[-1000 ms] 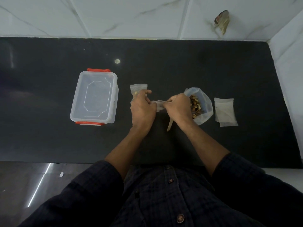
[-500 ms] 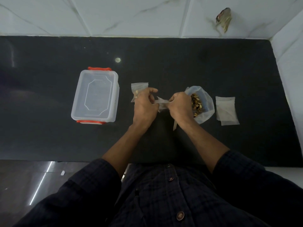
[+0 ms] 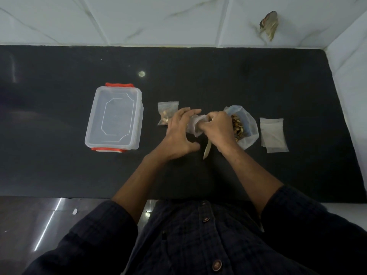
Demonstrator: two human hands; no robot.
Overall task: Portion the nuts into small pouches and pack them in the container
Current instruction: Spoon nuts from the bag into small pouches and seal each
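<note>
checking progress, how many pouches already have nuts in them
1 for sure: the filled pouch lies on the counter beside the left hand. The pouch gripped between both hands hides its contents.

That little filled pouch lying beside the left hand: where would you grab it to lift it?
Probably by the flat, empty top strip of the filled pouch, pinched from above at its far edge. The nuts sit bunched at the near end, partly behind the left hand, so the far edge is thin, free and easy to reach.
</note>
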